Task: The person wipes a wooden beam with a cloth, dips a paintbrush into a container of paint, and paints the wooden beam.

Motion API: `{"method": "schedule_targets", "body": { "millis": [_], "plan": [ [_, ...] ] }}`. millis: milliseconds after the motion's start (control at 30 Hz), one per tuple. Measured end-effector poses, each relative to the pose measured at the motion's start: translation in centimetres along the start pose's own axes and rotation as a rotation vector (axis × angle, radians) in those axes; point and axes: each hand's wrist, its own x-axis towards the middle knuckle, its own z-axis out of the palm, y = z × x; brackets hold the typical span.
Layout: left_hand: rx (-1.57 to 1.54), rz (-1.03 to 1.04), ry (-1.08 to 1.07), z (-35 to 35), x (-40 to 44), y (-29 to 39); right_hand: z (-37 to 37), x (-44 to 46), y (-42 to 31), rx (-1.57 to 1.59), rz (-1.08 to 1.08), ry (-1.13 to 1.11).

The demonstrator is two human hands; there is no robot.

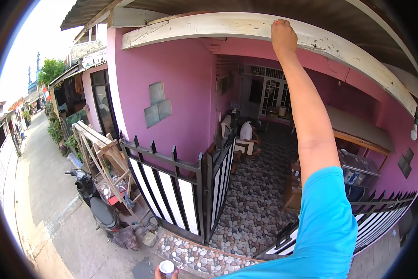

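Note:
My right hand [284, 37] is raised at the top of the view, its fingers closed against the white wooden beam [218, 26]. A small bit of red or orange shows at its fingertips, too small to make out. Low at the bottom edge, my left hand [174, 275] holds a small round white container [166, 267] by its sides. The rest of that hand is cut off by the frame.
A black and white metal gate [171, 195] with spikes stands partly open below. Left of it are a wooden frame [106, 158] and a parked motorbike [102, 211]. A person [247, 131] sits inside the tiled porch.

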Motion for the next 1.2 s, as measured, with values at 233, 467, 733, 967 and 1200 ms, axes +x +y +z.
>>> {"method": "schedule_targets", "body": {
  "millis": [233,467,733,967,1200],
  "plan": [
    [-0.018,-0.088,0.011,-1.5,-0.5,-1.0,2.3,0.4,-8.0,0.218,0.016,-0.053],
    [0.074,-0.087,-0.014,-2.1,-0.1,-0.3,4.1,1.0,-8.9,0.726,0.304,0.082],
    [0.101,-0.078,-0.063,-1.6,0.6,1.5,1.3,1.7,-1.8,0.426,0.406,0.01],
    [0.142,-0.094,-0.01,-1.6,0.3,1.0,2.1,1.8,-7.3,0.661,0.17,0.143],
    [0.067,-0.091,-0.025,-2.9,-0.9,-1.3,5.6,0.0,-11.0,0.842,0.413,-0.081]
  ]
}}
